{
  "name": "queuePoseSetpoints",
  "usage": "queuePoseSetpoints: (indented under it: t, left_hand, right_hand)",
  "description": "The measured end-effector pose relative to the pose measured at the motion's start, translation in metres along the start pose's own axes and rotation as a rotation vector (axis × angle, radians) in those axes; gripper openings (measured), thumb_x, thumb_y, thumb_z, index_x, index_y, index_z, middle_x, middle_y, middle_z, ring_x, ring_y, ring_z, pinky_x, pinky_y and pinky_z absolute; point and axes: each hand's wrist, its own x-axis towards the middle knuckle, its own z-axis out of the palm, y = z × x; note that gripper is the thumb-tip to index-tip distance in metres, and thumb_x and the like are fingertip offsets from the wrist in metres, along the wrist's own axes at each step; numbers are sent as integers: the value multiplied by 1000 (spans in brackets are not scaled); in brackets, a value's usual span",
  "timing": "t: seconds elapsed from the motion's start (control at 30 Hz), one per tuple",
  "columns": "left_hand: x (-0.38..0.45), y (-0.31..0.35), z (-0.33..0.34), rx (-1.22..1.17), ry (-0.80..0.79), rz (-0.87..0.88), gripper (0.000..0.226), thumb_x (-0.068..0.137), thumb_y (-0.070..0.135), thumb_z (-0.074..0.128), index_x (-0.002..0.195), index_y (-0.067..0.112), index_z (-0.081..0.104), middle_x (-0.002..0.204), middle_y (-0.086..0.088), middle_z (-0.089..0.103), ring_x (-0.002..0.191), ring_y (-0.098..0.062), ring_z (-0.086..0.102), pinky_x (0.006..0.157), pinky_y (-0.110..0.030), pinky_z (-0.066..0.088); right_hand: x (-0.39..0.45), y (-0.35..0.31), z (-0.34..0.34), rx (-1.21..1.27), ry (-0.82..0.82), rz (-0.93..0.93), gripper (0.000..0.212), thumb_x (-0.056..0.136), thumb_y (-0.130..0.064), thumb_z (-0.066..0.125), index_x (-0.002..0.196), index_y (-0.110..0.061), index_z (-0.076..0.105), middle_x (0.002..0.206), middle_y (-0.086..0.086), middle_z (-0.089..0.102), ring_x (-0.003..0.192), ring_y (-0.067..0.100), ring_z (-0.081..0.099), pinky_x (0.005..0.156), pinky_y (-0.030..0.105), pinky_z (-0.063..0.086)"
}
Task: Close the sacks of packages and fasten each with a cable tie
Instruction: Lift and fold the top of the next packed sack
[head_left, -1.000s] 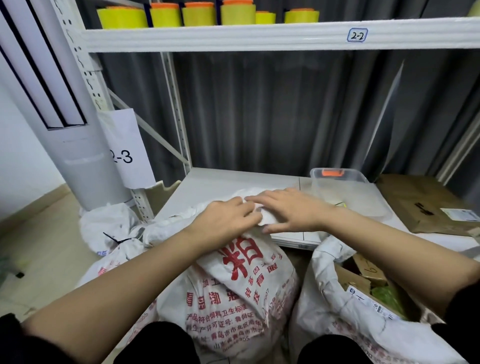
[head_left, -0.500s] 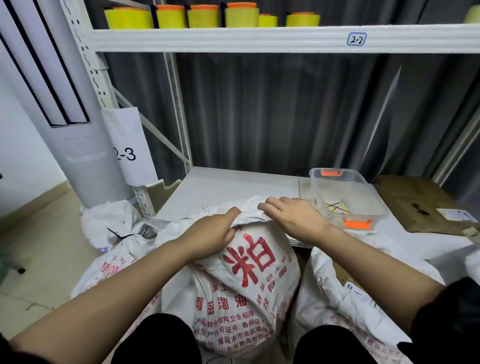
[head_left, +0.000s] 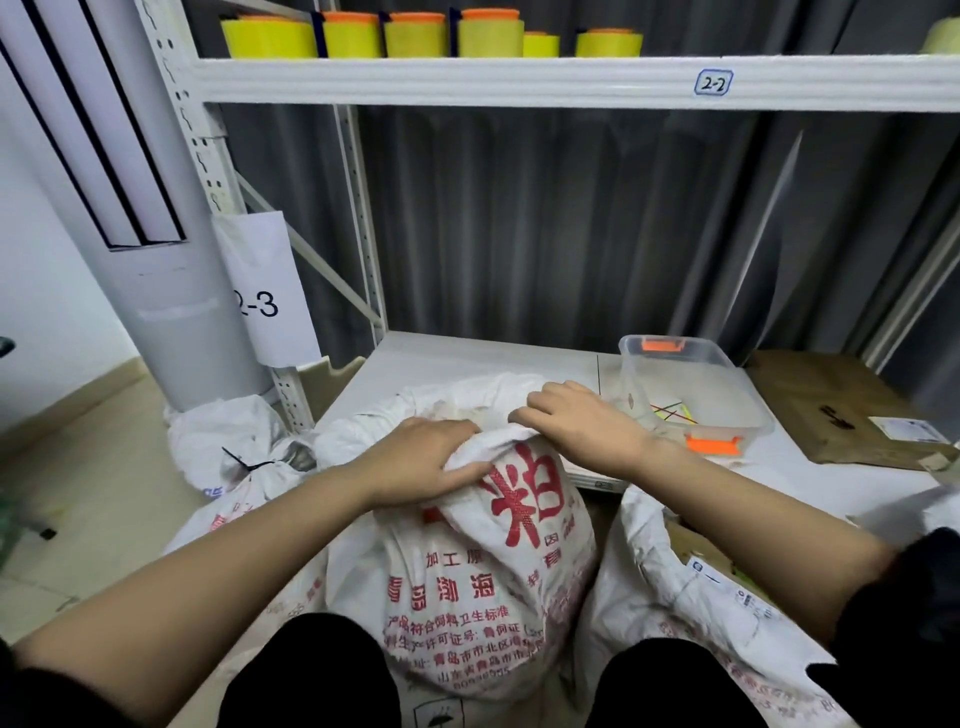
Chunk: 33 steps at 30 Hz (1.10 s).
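A white woven sack (head_left: 483, 587) with red print stands between my knees, leaning on the low shelf edge. My left hand (head_left: 421, 462) grips the bunched fabric at the sack's mouth on the left. My right hand (head_left: 582, 423) clutches the top edge on the right. A second white sack (head_left: 670, 618) stands open at the right with cardboard parcels showing inside. At the left a third sack (head_left: 228, 441) lies with its neck fastened by a black cable tie (head_left: 244, 461). Coloured cable ties (head_left: 670, 411) lie in a clear plastic box (head_left: 691, 384) on the shelf.
The white shelf board (head_left: 467, 358) carries the box and a flat brown cardboard parcel (head_left: 831, 405) at the right. A white rack upright (head_left: 208, 171) and a grey column (head_left: 156, 291) stand at the left. Yellow spools (head_left: 415, 36) line the upper shelf.
Both hands have gone from pressing the sack's top together to gripping and gathering its mouth. The view has shifted, so the clear box shows in full.
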Motion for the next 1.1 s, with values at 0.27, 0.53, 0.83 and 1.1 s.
queuePoseSetpoints:
  t: [0.27, 0.53, 0.83, 1.1]
  left_hand:
    - [5, 9, 0, 119, -46, -79, 23, 95, 21, 42, 117, 15, 39, 96, -9, 62, 85, -29, 60, 67, -36, 43]
    - [19, 17, 21, 638, 433, 89, 9, 77, 12, 62, 86, 12, 61, 57, 0, 54, 43, -19, 53, 40, -23, 34]
    - [-9, -15, 1, 8, -115, -13, 34, 93, 50, 40, 117, 26, 44, 110, 0, 61, 93, -19, 56, 79, -34, 44]
    - [-6, -7, 3, 257, -50, 36, 38, 93, 39, 50, 123, 17, 41, 112, -3, 57, 98, -22, 57, 78, -35, 43]
  right_hand:
    - [-8, 4, 3, 6, -43, 131, 37, 86, -23, 31, 113, -18, 57, 95, 4, 59, 82, 26, 57, 65, 34, 45]
    - [17, -9, -13, 230, -308, 108, 40, 97, -44, 32, 126, -22, 49, 114, -1, 59, 110, 19, 51, 96, 34, 33]
    - [-17, 5, -3, -127, 61, -48, 55, 65, 7, 72, 114, -13, 56, 79, 8, 57, 61, 26, 53, 51, 33, 42]
    - [-27, 6, -2, -162, 78, 59, 60, 60, 5, 77, 115, -14, 63, 72, 5, 57, 56, 24, 52, 44, 29, 37]
